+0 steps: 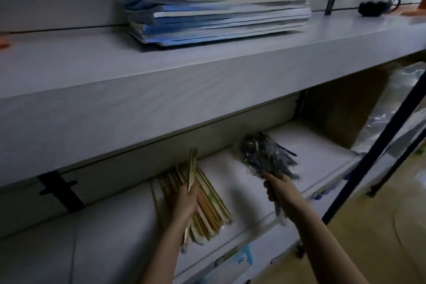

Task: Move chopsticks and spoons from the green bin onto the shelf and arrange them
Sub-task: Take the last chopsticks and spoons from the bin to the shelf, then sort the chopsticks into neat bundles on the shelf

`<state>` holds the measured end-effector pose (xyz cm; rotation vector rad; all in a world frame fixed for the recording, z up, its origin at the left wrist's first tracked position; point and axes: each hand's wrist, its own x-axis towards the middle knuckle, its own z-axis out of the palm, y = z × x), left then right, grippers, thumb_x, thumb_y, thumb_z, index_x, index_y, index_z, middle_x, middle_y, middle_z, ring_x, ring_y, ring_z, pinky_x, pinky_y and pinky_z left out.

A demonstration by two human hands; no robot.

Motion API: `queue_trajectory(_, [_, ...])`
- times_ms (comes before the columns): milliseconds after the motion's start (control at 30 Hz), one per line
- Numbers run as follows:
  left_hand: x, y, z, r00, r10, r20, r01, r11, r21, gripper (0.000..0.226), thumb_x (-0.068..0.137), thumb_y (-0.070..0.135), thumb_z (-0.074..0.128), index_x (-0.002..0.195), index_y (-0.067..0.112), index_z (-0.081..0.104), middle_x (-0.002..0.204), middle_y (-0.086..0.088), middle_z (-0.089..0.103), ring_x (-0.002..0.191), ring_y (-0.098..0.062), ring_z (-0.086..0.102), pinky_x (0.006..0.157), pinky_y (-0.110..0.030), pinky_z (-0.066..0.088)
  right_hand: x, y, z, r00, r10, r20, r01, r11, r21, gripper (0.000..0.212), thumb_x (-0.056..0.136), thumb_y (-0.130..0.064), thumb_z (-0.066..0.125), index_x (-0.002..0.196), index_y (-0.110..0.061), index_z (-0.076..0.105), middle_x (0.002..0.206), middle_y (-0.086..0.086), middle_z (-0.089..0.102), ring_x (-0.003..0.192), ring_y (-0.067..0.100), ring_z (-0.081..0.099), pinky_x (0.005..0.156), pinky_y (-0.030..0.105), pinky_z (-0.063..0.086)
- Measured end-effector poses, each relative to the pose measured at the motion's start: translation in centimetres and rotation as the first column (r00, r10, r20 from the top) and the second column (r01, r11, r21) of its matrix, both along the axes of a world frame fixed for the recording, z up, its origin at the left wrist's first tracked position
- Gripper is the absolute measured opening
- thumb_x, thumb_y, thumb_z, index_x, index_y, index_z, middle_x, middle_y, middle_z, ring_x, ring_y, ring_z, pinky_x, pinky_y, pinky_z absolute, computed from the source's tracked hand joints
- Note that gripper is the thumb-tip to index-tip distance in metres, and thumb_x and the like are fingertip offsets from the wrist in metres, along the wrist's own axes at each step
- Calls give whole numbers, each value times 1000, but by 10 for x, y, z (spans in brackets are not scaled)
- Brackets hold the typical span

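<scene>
A: While the view is motion-blurred, can the left hand's grip be read?

B: Partly. Left hand [186, 200] lies on the fan of chopsticks [207, 205] on the lower shelf [306, 143], fingers curled round a thin pair of chopsticks [192, 168] that points up toward 12 o'clock. Fingers closed on that pair; the fan lies under and beside the palm.

A: Right hand?

B: Right hand [280, 188], at 3 o'clock from the left, fingers clamped together on a dark bundle of spoons in clear wrap [265, 154]. Bundle spreads up toward 11 o'clock, raised over the shelf; handle ends stick out below the fist toward 6 o'clock. Cannot tell whether it touches the shelf.

A: Surroundings?

B: Upper shelf [161, 90] at 12 o'clock carries a stack of blue and white booklets [219, 18]. Small dark object [373, 8] at 2 o'clock on that shelf. Dark blue frame bar [378, 159] slants at 3 o'clock. Label strips along the lower shelf edge at 5 o'clock, unreadable.
</scene>
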<state>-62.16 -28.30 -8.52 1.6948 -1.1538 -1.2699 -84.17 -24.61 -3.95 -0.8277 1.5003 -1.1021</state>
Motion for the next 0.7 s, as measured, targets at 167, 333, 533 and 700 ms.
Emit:
queue_trajectory(167, [-22, -20, -13, 945, 110, 307, -134, 989, 57, 31, 99, 29, 39, 116, 11, 58, 96, -14, 62, 83, -26, 58, 70, -29, 41, -46, -61, -19, 968, 102, -227, -99, 995, 23, 11, 92, -11, 49, 86, -7, 57, 62, 6, 50, 52, 16, 41, 47, 26, 32])
queue_trajectory(333, [-48, -26, -5, 840, 212, 499, -253, 967, 14, 32, 100, 23, 38, 120, 4, 55, 79, -3, 57, 63, -12, 49, 52, -19, 32, -78, -116, -31, 873, 191, -448, -193, 980, 42, 23, 93, -22, 51, 106, -6, 60, 95, 20, 64, 87, 34, 61, 78, 42, 50])
queue_trajectory(533, [-61, -32, -13, 694, 293, 657, -365, 930, -29, 26, 95, 19, 47, 107, 0, 60, 90, -13, 67, 79, -25, 65, 53, -23, 44, -87, -169, -42, 714, 319, -623, -298, 944, 142, 42, 93, -32, 49, 122, -3, 54, 117, 24, 62, 106, 38, 59, 87, 40, 48])
queue_trajectory(700, [-65, -31, -9, 632, 290, 719, -373, 927, -46, 28, 92, 15, 51, 116, 3, 56, 107, -13, 66, 94, -24, 64, 67, -24, 46, -85, -188, -47, 616, 371, -695, -411, 904, 119, 48, 86, -24, 63, 126, 0, 52, 123, 22, 60, 112, 37, 57, 89, 35, 45])
